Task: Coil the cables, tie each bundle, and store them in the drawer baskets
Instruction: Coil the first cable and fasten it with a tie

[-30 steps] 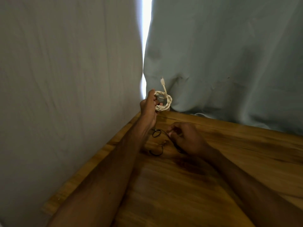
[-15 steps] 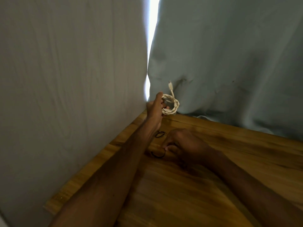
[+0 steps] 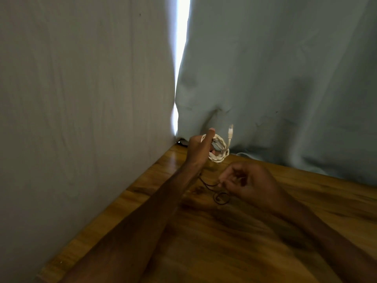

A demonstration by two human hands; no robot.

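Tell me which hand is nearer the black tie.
Right. The right hand pinches the black tie at its fingertips. The left hand is farther back and higher, gripping the coiled white cable.

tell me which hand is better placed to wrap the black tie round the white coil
Right, most likely: the right hand pinches the black tie just below the bundle, while the left hand is busy gripping the white coil.
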